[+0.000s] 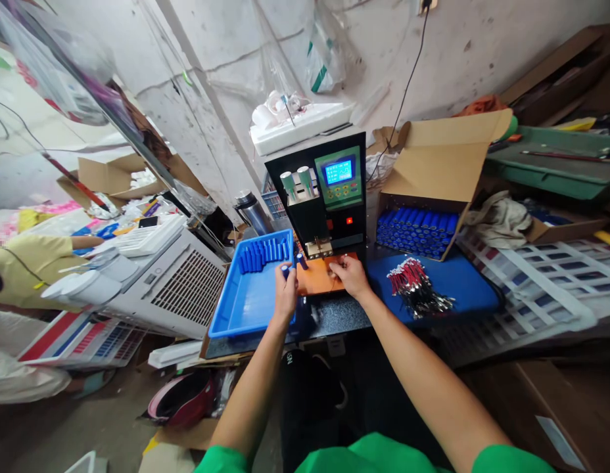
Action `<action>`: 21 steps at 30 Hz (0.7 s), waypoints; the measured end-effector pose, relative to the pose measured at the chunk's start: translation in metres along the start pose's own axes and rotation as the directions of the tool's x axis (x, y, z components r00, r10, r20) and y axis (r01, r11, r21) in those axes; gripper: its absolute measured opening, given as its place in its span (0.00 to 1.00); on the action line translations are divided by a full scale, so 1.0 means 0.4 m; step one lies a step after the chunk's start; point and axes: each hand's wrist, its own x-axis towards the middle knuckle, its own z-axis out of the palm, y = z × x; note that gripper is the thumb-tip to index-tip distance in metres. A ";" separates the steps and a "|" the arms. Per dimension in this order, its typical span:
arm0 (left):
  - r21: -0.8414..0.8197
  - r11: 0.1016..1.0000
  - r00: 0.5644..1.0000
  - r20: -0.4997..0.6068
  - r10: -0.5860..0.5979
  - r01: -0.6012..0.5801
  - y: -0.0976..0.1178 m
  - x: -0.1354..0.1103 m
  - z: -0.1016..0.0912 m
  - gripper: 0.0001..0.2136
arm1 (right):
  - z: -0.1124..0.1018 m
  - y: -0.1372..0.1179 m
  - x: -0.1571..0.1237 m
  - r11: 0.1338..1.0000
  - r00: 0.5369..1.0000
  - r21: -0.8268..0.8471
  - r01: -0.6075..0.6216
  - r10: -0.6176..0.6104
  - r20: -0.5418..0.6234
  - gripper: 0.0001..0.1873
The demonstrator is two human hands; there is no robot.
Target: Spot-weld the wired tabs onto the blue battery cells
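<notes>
My left hand (286, 295) is closed around a blue cylindrical battery cell (285, 270), its end showing above the fingers. A second blue battery cell (301, 261) stands on the orange board (315, 279), just beside that hand. Over the right part of the board, my right hand (351, 277) pinches with its fingertips; what is between them is too small to make out. Directly behind both hands is a black spot welder (305, 226) with a lit blue display (338, 172). Its electrode tips (319, 248) sit low over the board.
A blue tray (250, 309) at left holds a cluster of blue cells. To the right, an open cardboard box (433, 157) is packed with cells, and red-and-black wire leads (418, 289) lie on a blue surface. Another person (29, 266) is at far left beyond a white air cooler (181, 279).
</notes>
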 end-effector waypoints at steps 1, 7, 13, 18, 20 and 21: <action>-0.039 0.999 0.999 0.034 -0.027 0.029 0.003 -0.013 0.014 0.12 | -0.002 -0.003 0.002 1.000 1.000 0.016 -0.011 0.011 -0.004 0.13; 0.071 0.995 0.978 0.198 0.060 -0.076 0.008 -0.027 0.088 0.10 | -0.020 -0.009 0.014 0.997 0.997 0.062 -0.055 0.058 -0.050 0.13; 0.027 0.994 0.933 0.350 0.086 -0.102 0.005 0.005 0.124 0.12 | -0.020 -0.014 0.019 0.986 0.994 0.140 -0.089 0.096 -0.048 0.14; -0.002 0.995 0.949 0.301 0.095 -0.099 -0.019 0.016 0.145 0.13 | -0.018 -0.015 0.020 0.984 0.991 0.142 -0.111 0.120 -0.054 0.15; -0.024 0.994 0.952 0.288 0.106 -0.104 -0.030 0.018 0.149 0.14 | -0.019 -0.011 0.021 0.989 0.993 0.113 -0.098 0.104 -0.055 0.15; -0.032 0.994 0.953 0.282 0.112 -0.108 -0.034 0.018 0.151 0.15 | -0.020 -0.009 0.021 0.991 0.994 0.101 -0.091 0.097 -0.053 0.16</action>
